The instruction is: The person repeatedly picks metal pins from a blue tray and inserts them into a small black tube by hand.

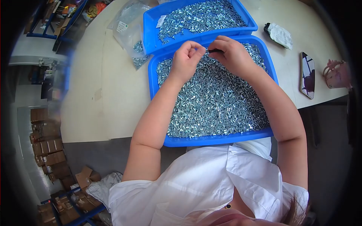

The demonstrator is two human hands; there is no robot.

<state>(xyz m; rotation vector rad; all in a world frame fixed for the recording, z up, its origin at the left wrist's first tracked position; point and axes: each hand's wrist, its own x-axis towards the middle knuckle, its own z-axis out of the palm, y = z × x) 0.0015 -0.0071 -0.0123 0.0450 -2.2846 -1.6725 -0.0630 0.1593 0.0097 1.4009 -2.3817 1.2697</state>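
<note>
My left hand (186,58) is closed in a pinch above the near blue tray (152,77). Whatever sits between its fingertips, if anything, is too small to make out. Close beside it, my right hand (232,54) grips a small black object (215,50), which points toward the left fingertips. Beneath both hands, the near tray holds a thick layer of small shiny metal cylinders (215,101), like short pins or sleeves. Behind it, a second blue tray (150,35) contains more of these metal pieces (203,17) and a small white label.
A clear plastic bag (126,26) with metal pieces lies left of the trays on the pale table (85,98). To the right are a crumpled white packet (280,35), a phone (307,75) and a pink mug (337,74). Cardboard boxes (49,152) stand at far left.
</note>
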